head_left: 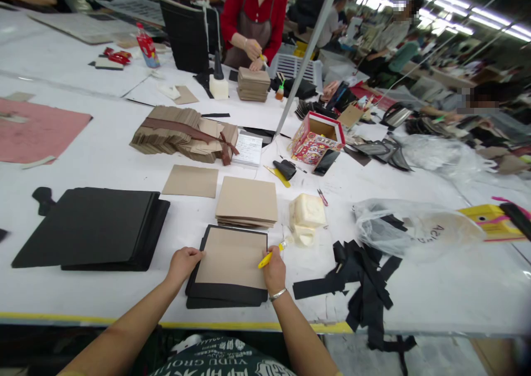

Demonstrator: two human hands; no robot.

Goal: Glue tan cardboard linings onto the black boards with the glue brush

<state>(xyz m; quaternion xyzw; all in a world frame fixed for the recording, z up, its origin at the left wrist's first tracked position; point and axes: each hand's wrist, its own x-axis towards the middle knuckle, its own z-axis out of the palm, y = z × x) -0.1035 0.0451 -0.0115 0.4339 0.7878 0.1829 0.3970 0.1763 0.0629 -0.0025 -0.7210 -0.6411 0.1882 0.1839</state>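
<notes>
1. Green shirt (219,362) is seen closest.
2. On the table (440,290), a tan card (232,257) is laid over black sheets (228,297): likely light, stiff, best held by its edges.
3. Its left edge is touched by the left hand (185,264); pinching cannot be told. Yellow brush (265,260) is clamped in the right hand's (275,272) fingers.

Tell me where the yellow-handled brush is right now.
In the head view, the yellow-handled brush is in the person's right hand, at the right edge of the beige board, nearer the person than the cream container.
</notes>
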